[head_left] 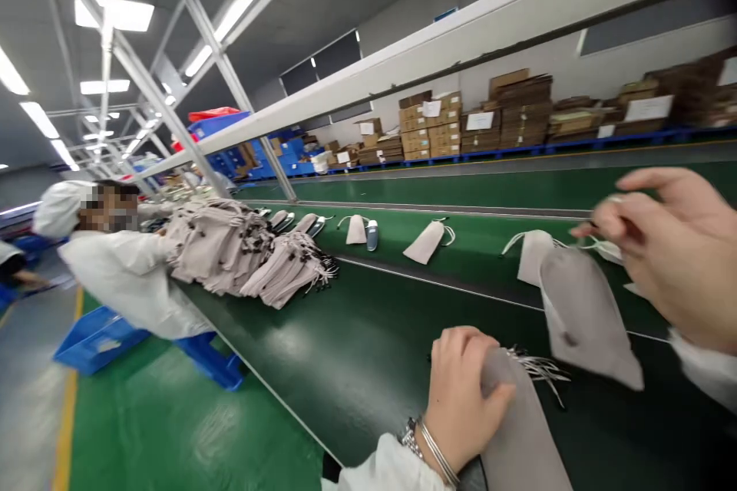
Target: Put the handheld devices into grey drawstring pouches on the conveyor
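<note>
My left hand (pixel 464 391), with bracelets at its wrist, is closed on the edge of a grey drawstring pouch (pixel 527 437) at the bottom centre. White and black cord ends fan out beside that pouch. At the right, my right hand (pixel 662 238) is raised, its fingertips pinched at a cord by the top of a larger grey pouch (pixel 587 314), which hangs tilted over the belt edge. Just behind it, a smaller pale pouch (pixel 533 257) lies on the green belt (pixel 472 265).
Further along the belt are a pouch (pixel 426 242) and a dark, pale-ended item (pixel 371 235). Piled grey pouches (pixel 224 245) lie at the left, beside a white-capped person (pixel 127 268). A white beam (pixel 403 57) crosses above; blue bin (pixel 100 339) at lower left.
</note>
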A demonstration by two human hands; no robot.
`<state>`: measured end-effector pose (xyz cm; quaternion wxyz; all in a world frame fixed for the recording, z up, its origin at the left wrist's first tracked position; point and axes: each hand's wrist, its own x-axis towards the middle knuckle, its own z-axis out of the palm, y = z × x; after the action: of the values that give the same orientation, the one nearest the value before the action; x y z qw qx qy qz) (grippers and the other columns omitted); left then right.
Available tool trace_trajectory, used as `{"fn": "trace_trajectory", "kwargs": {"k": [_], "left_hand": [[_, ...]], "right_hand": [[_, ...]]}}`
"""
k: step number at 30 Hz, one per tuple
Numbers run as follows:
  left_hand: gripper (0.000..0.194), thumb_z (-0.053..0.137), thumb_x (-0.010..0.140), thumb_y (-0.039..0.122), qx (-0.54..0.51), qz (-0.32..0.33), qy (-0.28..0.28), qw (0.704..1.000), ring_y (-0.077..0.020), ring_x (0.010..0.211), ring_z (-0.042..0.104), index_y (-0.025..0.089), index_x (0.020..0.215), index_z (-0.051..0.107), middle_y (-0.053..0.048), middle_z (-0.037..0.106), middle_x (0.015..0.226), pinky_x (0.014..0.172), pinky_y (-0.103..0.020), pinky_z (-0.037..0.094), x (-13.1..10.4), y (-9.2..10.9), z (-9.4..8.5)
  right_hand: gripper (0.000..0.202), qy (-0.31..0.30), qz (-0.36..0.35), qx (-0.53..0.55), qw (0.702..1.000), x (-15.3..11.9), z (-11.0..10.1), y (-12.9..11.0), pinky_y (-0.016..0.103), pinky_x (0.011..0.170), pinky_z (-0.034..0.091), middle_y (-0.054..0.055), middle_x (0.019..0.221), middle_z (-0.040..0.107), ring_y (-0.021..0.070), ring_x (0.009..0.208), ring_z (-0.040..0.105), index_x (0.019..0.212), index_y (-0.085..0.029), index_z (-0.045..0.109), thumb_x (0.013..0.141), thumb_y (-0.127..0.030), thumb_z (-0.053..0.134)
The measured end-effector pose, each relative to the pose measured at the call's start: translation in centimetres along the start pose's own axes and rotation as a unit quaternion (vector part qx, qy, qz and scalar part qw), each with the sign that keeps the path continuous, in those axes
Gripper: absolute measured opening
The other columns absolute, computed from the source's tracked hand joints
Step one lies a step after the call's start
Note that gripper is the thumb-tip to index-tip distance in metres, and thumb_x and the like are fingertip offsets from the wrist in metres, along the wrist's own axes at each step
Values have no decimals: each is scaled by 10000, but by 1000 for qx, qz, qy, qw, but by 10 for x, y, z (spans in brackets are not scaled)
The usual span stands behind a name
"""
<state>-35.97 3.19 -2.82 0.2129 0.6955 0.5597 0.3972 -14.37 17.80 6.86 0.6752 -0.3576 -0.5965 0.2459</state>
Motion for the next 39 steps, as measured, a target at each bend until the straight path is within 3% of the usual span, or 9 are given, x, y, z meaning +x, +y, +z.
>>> {"fn": "trace_trajectory", "kwargs": {"k": [3,6,11,14,17,21,28,32,39], "left_hand": [[473,634,748,54,91,21,-65,994,-271,1151,566,273,1168,631,-42,662,1197,1129,-527,358,-5,-12,9],[496,558,752,-8,120,4,-60,991,-251,1129,591,285,1144,638,-14,693,1163,1188,-573,265,-2,-26,-2],[530,532,732,-41,137,-42,0,990,-244,1121,612,256,1164,608,-21,696,1152,1178,-597,264,2,-44,-27],[365,544,757,-22,149,-70,40,986,-240,1063,615,221,1020,618,-29,675,1051,1141,-597,299,1,-50,-28],[275,571,758,-15,154,-81,71,982,-235,981,596,210,913,601,-24,647,965,1063,-554,369,-1,-53,-23],[258,600,745,-37,166,-59,109,978,-223,898,555,211,799,560,-12,619,879,954,-471,411,-1,-57,-17],[228,547,829,-16,104,-10,74,992,-180,804,561,207,780,540,7,641,784,785,-351,389,2,-53,-31],[126,602,862,111,-32,-21,63,997,-154,767,550,196,771,586,6,629,790,768,-312,399,8,-49,-46],[110,683,828,208,-131,-16,78,988,-123,669,490,181,727,651,13,557,737,631,-249,379,26,-31,-53]], "right_hand": [[426,-66,-42,-65,995,21,28,13,362,637,478,51,914,682,151,615,582,1305,-296,474,903,-223,594],[574,-189,-41,-199,961,33,70,38,324,625,452,86,1210,680,134,618,611,1425,-254,365,895,-253,585],[418,-444,60,-271,852,27,180,84,274,699,449,55,1130,722,198,908,684,1335,-222,512,934,-324,567],[430,-462,103,-294,830,21,253,104,293,734,460,81,1022,738,244,912,692,1249,-181,570,895,-412,648],[483,-430,145,-323,830,17,311,121,336,825,464,172,1176,689,307,1069,660,1261,-127,535,903,-435,639],[602,-392,203,-332,834,15,346,142,390,907,449,266,1333,576,352,1193,595,1348,-71,435,879,-363,675],[388,-378,262,-200,865,20,309,148,297,724,483,181,1154,646,252,1005,648,1217,-103,497,911,-320,594],[341,-361,260,-87,891,7,242,120,222,498,406,68,1041,641,122,700,597,1232,-187,451,981,-417,477],[654,-394,217,140,882,-44,123,51,212,365,347,-61,800,548,66,425,439,1180,-249,349,785,-537,783]]}}
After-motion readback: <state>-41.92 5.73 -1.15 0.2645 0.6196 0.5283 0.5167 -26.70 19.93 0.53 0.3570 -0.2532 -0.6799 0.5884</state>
